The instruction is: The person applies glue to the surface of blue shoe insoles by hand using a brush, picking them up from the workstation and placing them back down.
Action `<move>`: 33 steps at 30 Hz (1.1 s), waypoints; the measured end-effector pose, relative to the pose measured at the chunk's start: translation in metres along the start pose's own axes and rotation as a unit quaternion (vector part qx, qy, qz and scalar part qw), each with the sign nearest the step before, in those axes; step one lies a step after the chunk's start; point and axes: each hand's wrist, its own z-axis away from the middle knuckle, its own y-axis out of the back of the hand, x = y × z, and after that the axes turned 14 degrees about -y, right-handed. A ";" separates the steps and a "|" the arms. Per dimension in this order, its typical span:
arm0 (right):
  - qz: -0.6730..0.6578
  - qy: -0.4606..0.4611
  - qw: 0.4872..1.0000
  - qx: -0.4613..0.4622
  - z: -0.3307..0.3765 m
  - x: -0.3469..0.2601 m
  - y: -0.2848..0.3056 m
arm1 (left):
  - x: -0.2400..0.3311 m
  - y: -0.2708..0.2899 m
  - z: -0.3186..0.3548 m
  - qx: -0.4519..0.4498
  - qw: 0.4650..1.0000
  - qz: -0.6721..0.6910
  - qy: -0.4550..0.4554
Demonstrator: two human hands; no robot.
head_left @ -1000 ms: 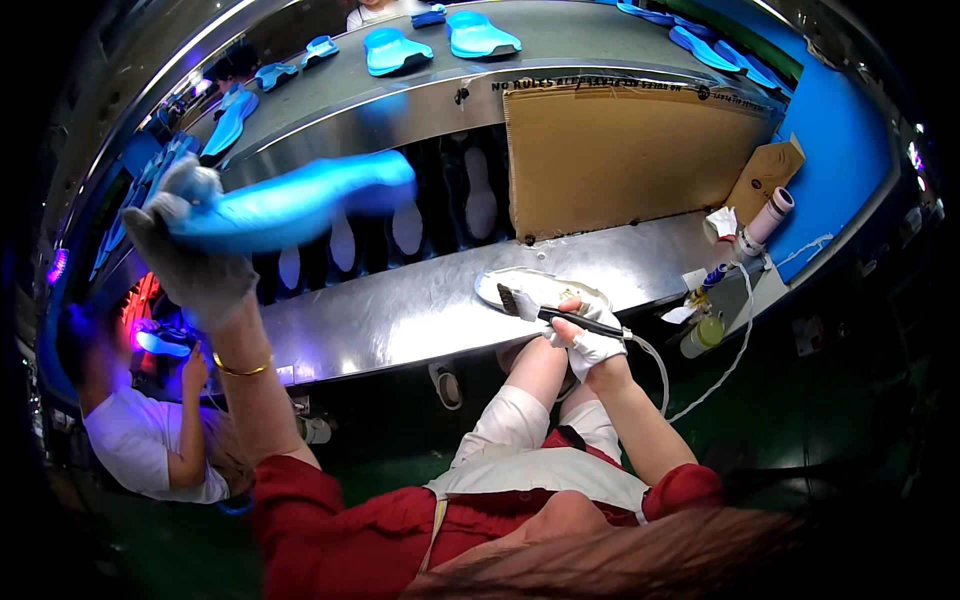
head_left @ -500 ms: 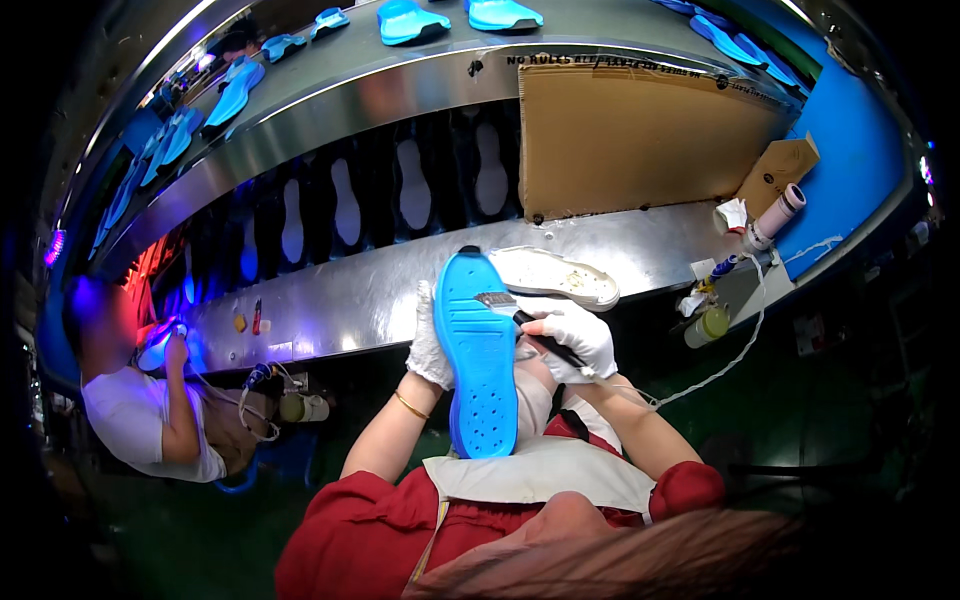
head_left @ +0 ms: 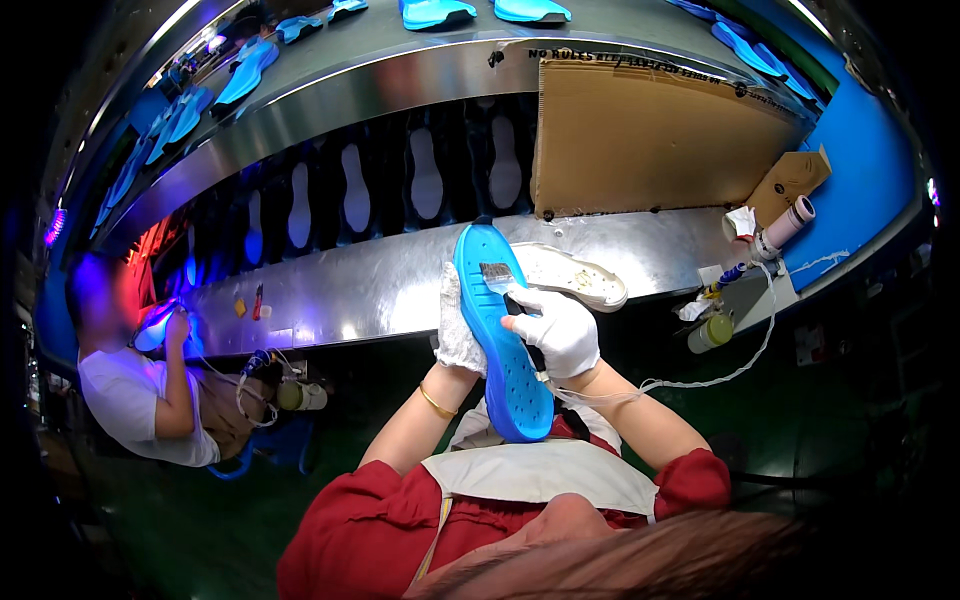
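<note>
From my feed, the blue sole point(head_left: 522, 375) has swung in before the apron point(head_left: 545, 475), left hand point(head_left: 460, 330) gripping its edge, right hand point(head_left: 555, 335) clasping the brush point(head_left: 496, 276) over it, so brushing seems under way.

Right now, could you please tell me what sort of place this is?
Probably a shoe factory: blue soles lie along a raised surface, and the right hand holds a brush over another sole in the left hand.
</note>
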 end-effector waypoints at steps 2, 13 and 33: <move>-0.015 0.001 1.000 0.000 -0.002 0.000 -0.001 | -0.003 0.007 -0.004 0.002 1.000 0.002 -0.007; -0.068 -0.041 0.997 -0.013 0.007 -0.005 0.001 | -0.009 -0.001 -0.004 0.029 1.000 0.010 -0.005; -0.302 -0.258 0.918 0.014 0.016 0.003 0.012 | 0.009 -0.001 -0.001 0.020 0.999 0.011 -0.032</move>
